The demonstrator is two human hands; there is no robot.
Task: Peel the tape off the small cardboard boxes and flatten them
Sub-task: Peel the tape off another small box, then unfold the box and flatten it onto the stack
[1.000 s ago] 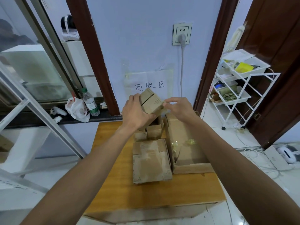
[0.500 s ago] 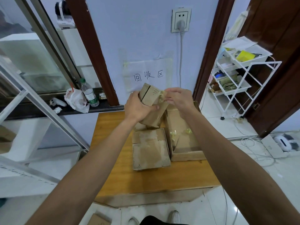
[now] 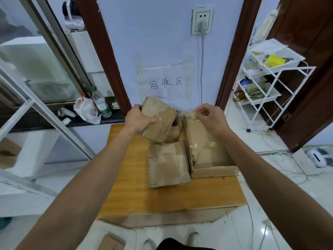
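Box: small cardboard box (image 3: 159,121), centre frame, tilted above the table (image 3: 162,199).
Left hand (image 3: 138,121): grips the box, thumb across its face.
Right hand (image 3: 210,117): pinches a tape strip (image 3: 188,114), seemingly detached; blurred.
Risk: sticky tape clinging to fingers, missing the scrap carton (image 3: 212,171) below.
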